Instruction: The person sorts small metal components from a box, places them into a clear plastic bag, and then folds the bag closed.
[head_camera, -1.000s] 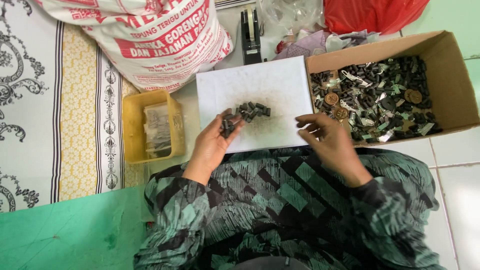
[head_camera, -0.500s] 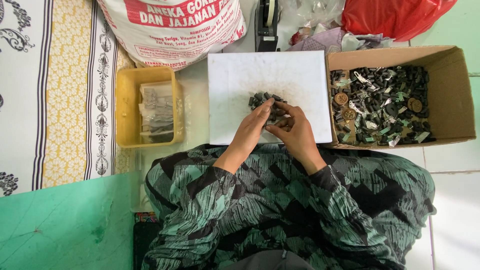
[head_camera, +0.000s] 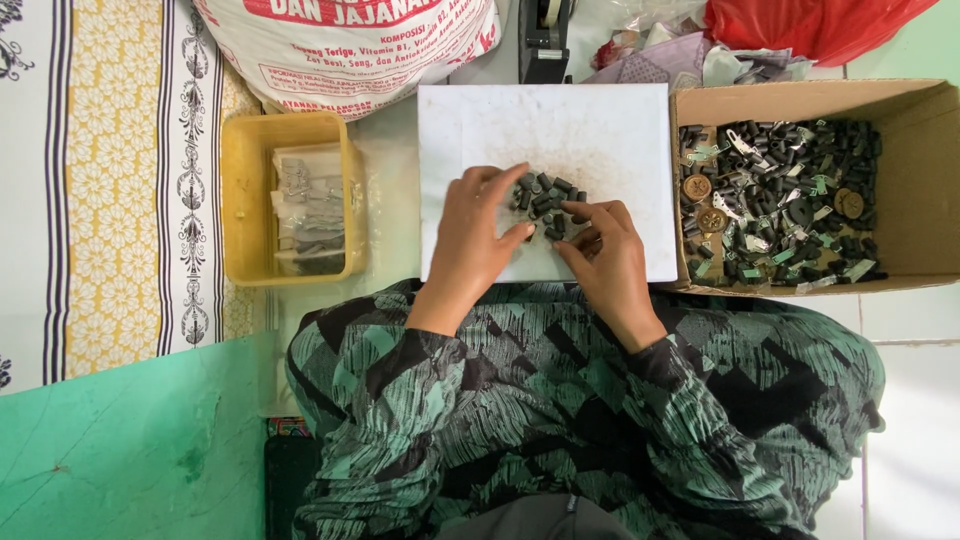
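Two hands (head_camera: 480, 245) (head_camera: 605, 260) | dark parts pile (head_camera: 545, 198) | white sheet (head_camera: 600, 130) (printed sack (head_camera: 340, 45) behind)

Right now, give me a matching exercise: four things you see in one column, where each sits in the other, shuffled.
Things:
1. yellow tray
2. cardboard box
3. white sheet
4. printed sack

Places:
A. far right
B. top, behind the tray
C. left of the sheet
D. centre, under both hands

Pairs: 1-C, 2-A, 3-D, 4-B
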